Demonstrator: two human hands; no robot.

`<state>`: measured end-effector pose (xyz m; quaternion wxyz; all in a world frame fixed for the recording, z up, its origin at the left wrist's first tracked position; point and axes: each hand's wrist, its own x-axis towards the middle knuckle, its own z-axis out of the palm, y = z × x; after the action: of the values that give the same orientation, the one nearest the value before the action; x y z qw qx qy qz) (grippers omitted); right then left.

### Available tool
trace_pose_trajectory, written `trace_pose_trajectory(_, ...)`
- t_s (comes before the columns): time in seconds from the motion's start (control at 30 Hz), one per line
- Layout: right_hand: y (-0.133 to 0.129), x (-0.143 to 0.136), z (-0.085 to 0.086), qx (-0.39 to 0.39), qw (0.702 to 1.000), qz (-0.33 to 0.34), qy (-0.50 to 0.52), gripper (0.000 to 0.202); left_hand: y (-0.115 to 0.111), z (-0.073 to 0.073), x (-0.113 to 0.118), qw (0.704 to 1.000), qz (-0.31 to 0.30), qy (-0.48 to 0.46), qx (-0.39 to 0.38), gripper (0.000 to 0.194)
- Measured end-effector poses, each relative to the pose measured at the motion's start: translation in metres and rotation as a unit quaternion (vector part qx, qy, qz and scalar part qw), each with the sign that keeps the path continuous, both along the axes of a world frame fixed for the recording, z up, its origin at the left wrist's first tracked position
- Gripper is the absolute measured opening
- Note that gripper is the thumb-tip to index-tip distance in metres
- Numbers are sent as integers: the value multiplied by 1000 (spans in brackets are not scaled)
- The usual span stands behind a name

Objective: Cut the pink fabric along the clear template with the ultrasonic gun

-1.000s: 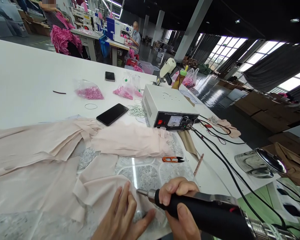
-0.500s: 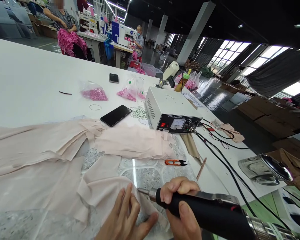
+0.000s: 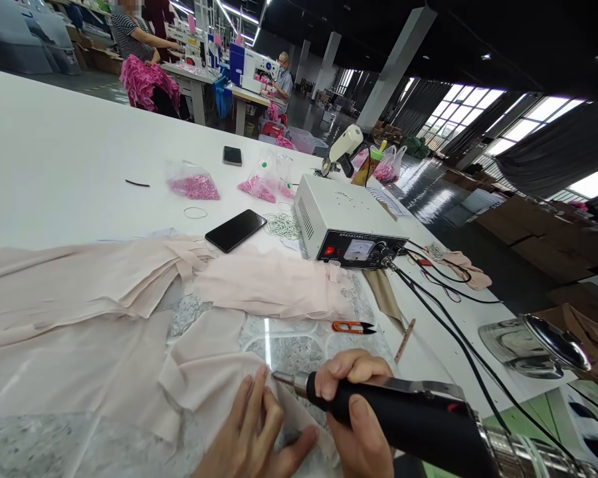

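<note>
My left hand (image 3: pixel 259 428) lies with its fingers spread on a pale pink fabric piece (image 3: pixel 219 382), pressing it on the grey patterned surface (image 3: pixel 299 355). Wrapped round a black handheld tool (image 3: pixel 403 415) is my right hand (image 3: pixel 356 405). The tool's metal tip (image 3: pixel 283 377) points left and rests at the fabric's edge, just beside my left fingertips. More pale pink fabric (image 3: pixel 74 279) spreads over the left side, and a folded stack (image 3: pixel 274 282) lies beyond my hands. Orange-handled snips (image 3: pixel 353 327) sit above the tool.
A white control box (image 3: pixel 349 212) with black cables (image 3: pixel 443 325) stands behind. Near it are a phone (image 3: pixel 236 230), green rubber bands (image 3: pixel 283 226), and bags of pink pieces (image 3: pixel 194 182). A lidded metal cup (image 3: pixel 523 345) is at right. Two people sit at sewing machines beyond.
The view has shifted slightly, so the table items appear a little further right. The tool and both hands keep nearly the same places at the fabric edge. A person at back left has stretched out an arm.
</note>
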<state>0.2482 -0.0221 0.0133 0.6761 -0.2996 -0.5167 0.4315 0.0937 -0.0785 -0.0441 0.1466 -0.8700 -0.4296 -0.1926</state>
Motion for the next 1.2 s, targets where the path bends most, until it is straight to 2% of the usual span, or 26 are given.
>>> trace_pose_trajectory(0.13, 1, -1, -1, 2, 1000, 10, -8, 9, 1, -8, -3, 996, -32, 76, 40, 66)
trace_pose_trajectory(0.2, 1, 0, 3, 5, 1000, -9, 11, 10, 1, -8, -5, 995, -32, 90, 32, 71)
trace_pose_trajectory(0.27, -1, 4, 9, 7, 998, -39, 39, 12, 0, -4, -9, 997, -24, 71, 13, 77)
trace_pose_trajectory(0.33, -9, 13, 15, 7, 996, -65, 62, 13, 1, 5, -18, 998, -41, 49, -4, 81)
trace_pose_trajectory(0.4, -20, 25, 19, -2, 994, -75, 74, 14, 3, 17, -30, 995, -94, 41, -14, 73)
trace_pose_trajectory(0.47, -32, 34, 19, -20, 995, -65, 75, 14, 8, 25, -44, 992, -117, 11, -35, 50)
trace_pose_trajectory(0.5, -38, 37, 17, -29, 995, -57, 73, 14, 12, 27, -51, 992, -113, -24, -48, 45)
trace_pose_trajectory(0.6, -48, 40, 7, -36, 997, -34, 65, 14, 34, 27, -67, 987, -76, -96, -108, 46)
trace_pose_trajectory(0.67, -48, 39, 0, -30, 997, -26, 65, 14, 53, 28, -72, 978, -46, -82, -188, 40)
trace_pose_trajectory(0.77, -42, 38, -6, -13, 997, -35, 73, 12, 79, 39, -69, 966, -31, -42, -253, 31)
trace_pose_trajectory(0.87, -27, 36, -7, 17, 994, -70, 76, 11, 96, 54, -56, 950, -32, -16, -310, 6)
trace_pose_trajectory(0.97, -4, 33, -7, 42, 988, -127, 77, 10, 104, 61, -42, 934, 4, -15, -357, 19)
trace_pose_trajectory(1.07, 15, 34, -7, 57, 980, -173, 82, 10, 105, 54, -38, 922, 71, -37, -379, 26)
trace_pose_trajectory(1.2, 10, 43, -7, 52, 974, -193, 108, 11, 94, 48, -54, 917, 105, -61, -379, 37)
